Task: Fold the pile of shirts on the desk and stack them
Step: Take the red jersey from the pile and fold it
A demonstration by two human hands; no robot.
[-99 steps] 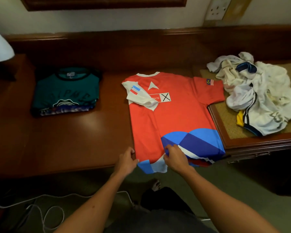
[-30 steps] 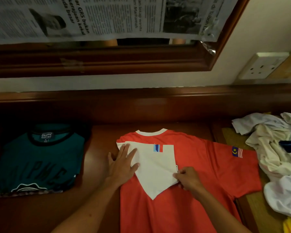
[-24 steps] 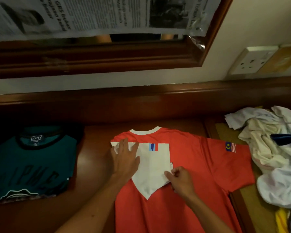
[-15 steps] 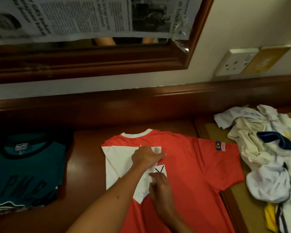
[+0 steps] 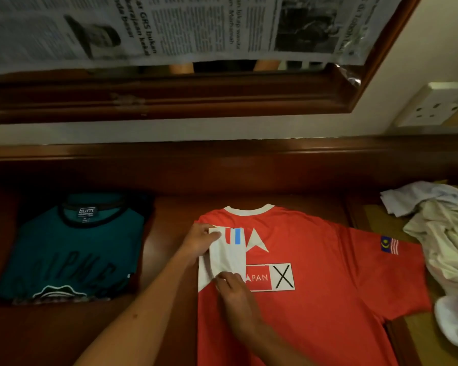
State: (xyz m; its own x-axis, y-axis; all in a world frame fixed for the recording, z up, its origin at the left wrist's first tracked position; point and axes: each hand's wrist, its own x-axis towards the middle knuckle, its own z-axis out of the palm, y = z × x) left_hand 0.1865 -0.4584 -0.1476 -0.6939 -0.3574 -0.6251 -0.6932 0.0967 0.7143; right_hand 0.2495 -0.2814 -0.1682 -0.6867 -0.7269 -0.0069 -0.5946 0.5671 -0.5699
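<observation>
At the centre of the frame a red shirt (image 5: pixel 315 281) lies flat on the wooden desk (image 5: pixel 164 307), its white sleeve (image 5: pixel 224 256) folded inward. The left hand (image 5: pixel 200 241) pinches the sleeve's upper edge; the right hand (image 5: pixel 234 291) pinches its lower part. A folded teal shirt (image 5: pixel 69 254) lies at left, and a crumpled pile of shirts (image 5: pixel 444 247) at the right edge.
</observation>
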